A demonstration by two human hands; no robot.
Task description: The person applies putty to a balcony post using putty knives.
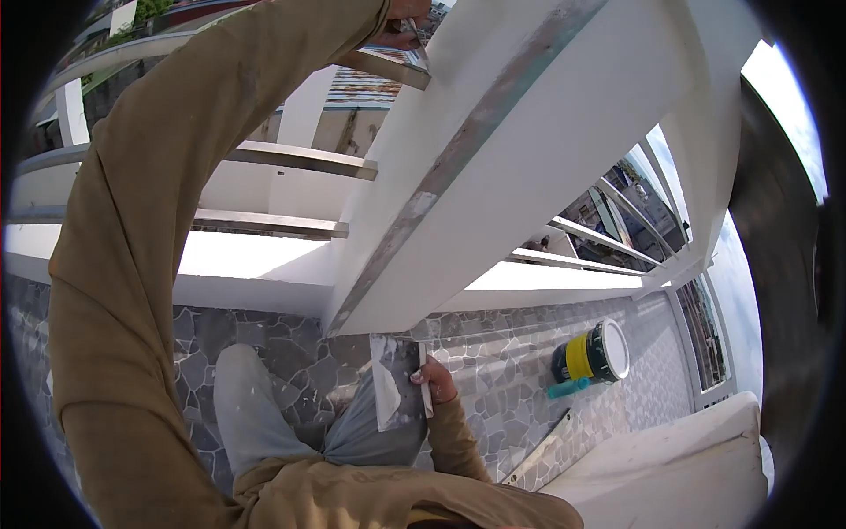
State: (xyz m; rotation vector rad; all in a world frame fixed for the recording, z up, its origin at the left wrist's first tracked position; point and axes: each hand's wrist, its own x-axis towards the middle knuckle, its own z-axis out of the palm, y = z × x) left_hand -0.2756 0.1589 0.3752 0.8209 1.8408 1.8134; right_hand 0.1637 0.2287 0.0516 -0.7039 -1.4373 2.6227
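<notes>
My left hand (401, 19) is raised at the top of the view and grips a small putty knife (416, 48), whose blade touches the edge of a white pillar (564, 150). A bare grey strip (449, 167) runs down the pillar's corner. Low in the middle, my right hand (434, 379) holds a flat metal plate (394, 383) smeared with white filler, just below the pillar's base. My grey trousers (256, 414) show beneath it.
Metal railing bars (291, 159) run left of the pillar, and more bars (599, 238) stand to its right. A yellow and green paint can (586, 354) with a teal handle (568, 387) stands on the stone-patterned floor (511, 397). A white ledge (670, 467) fills the lower right.
</notes>
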